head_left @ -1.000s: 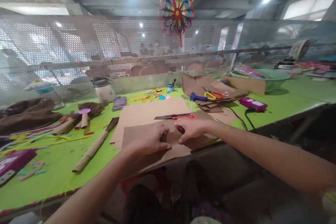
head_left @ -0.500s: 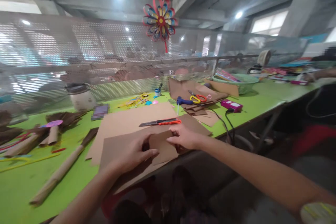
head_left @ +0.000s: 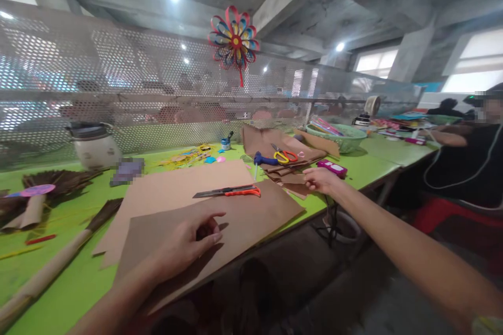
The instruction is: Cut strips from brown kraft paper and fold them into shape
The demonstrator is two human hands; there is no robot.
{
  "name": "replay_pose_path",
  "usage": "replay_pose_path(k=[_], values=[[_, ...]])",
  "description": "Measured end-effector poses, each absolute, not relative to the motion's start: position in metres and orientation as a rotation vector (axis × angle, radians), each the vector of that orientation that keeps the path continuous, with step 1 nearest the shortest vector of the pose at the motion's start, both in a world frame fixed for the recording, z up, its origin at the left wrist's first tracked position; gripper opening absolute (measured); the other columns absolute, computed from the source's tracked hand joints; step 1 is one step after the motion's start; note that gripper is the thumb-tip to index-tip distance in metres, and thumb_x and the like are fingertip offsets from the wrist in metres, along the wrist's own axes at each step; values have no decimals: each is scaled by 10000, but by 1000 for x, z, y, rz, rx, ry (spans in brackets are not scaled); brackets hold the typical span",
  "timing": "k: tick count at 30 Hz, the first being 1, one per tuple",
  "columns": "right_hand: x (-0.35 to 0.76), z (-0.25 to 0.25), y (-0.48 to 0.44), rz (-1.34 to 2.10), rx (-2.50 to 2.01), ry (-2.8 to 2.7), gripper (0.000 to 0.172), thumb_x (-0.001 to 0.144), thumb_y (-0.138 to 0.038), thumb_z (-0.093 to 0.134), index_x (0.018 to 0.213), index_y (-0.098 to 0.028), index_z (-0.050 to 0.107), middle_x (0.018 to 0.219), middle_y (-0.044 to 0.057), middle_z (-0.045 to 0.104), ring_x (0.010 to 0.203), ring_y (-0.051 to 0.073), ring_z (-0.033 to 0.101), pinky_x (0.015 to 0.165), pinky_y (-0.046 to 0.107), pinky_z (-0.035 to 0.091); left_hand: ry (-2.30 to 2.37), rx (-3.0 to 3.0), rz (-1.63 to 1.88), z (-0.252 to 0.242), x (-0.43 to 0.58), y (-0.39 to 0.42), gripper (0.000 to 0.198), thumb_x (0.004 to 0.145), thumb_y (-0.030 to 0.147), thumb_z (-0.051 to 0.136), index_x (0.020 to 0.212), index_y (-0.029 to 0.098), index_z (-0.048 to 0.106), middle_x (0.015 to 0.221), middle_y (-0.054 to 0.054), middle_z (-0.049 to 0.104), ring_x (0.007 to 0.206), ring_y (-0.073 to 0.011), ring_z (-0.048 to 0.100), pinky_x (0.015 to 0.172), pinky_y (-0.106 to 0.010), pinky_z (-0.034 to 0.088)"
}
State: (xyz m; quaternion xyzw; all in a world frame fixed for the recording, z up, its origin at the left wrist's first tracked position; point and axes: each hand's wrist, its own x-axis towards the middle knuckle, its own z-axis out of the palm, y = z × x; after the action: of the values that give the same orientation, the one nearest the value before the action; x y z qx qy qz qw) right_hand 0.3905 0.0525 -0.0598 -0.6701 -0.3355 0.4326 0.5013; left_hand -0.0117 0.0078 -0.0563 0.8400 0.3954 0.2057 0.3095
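Note:
My left hand (head_left: pixel 191 241) rests over a large brown paper sheet (head_left: pixel 255 222), its fingers loosely curled, thumb apart, with nothing between them. At the right, my right hand (head_left: pixel 322 180) pinches the edge of a small brown paper piece (head_left: pixel 294 180), beside a pile of brown paper (head_left: pixel 281 142). A utility knife (head_left: pixel 231 191) with an orange handle lies across the sheets, blade pointing left. Beneath it is a lighter tan sheet (head_left: pixel 168 188). On the pile are scissors (head_left: pixel 283 154) with yellow and orange handles. A blue glue gun (head_left: pixel 267 159) lies in front of them.
A magenta box (head_left: pixel 332 167) with a cable is just beyond my right hand. Farther back stands a green basket (head_left: pixel 346 138). Rolled paper sticks (head_left: pixel 58 259) and a white pot (head_left: pixel 96 146) are at the left. Another person (head_left: pixel 467 162) sits at the far right.
My right hand has moved right, carrying the small paper piece from the large sheet to the pile. My left hand has let go of that piece. The view has turned slightly right.

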Motion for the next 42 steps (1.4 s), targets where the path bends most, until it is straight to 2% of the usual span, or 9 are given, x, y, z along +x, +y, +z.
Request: replay_pose_path(k=[3,18,21,24,27,30,33,37,42], values=[[389,-64,60,966,-1727,-735,333,901,-319,548,1189,-154,535,1171,89,570,976,205,594,809,408,517,1051,2215,530,-56,-12,7,409,842,402,522,1194,197,564,856,-14,617,798,-174,565,747,-291,447],[349,-67,95,686,-2081,-876,357,886,-319,572,1176,-112,543,1156,120,575,971,211,598,811,396,515,1007,2348,515,-53,-10,2,291,830,366,527,1026,203,669,1029,-49,682,947,-208,612,855,-316,470],[353,-63,84,573,-2152,-1084,306,883,-314,576,1110,-108,575,1089,101,602,921,192,608,787,375,515,1021,2366,476,-50,-9,-2,304,833,354,527,1035,178,670,986,-62,680,897,-204,615,815,-310,477],[357,-56,66,325,-2123,-1329,146,807,-256,635,873,-127,649,891,106,652,879,231,610,761,338,470,1031,2376,446,-49,-8,-5,295,838,337,526,1041,175,666,980,-65,672,894,-201,609,814,-303,470],[342,-51,49,139,-1975,-1585,151,791,-268,608,880,-160,665,792,89,660,846,252,608,753,339,437,1016,2421,443,-48,-8,-7,260,849,311,520,1017,177,667,975,-65,652,886,-190,599,812,-291,461],[306,-52,40,118,-1733,-1876,238,795,-296,590,988,-185,674,909,68,682,879,221,603,818,322,432,961,2556,449,-41,-9,-14,246,870,313,499,988,180,670,999,-78,608,913,-192,572,833,-295,441],[271,-57,45,5,-1410,-2213,333,797,-326,600,1089,-174,654,1149,97,630,1102,244,515,970,355,363,958,2713,325,-31,-13,-29,293,863,423,515,976,195,662,1042,-89,580,951,-226,546,843,-335,432],[251,-72,64,-93,-1206,-2489,431,845,-375,563,1204,-138,583,1210,146,587,1125,263,495,981,410,358,1052,2861,184,-32,-20,-51,538,765,567,592,1168,212,576,1205,-117,555,1088,-322,492,910,-451,407],[255,-82,83,-55,-1220,-2474,283,899,-265,493,1112,-134,626,1102,137,626,1050,241,534,927,381,394,1217,2939,224,-59,-31,-59,585,841,416,562,1361,196,408,1401,-122,453,1281,-319,380,1037,-471,338]])
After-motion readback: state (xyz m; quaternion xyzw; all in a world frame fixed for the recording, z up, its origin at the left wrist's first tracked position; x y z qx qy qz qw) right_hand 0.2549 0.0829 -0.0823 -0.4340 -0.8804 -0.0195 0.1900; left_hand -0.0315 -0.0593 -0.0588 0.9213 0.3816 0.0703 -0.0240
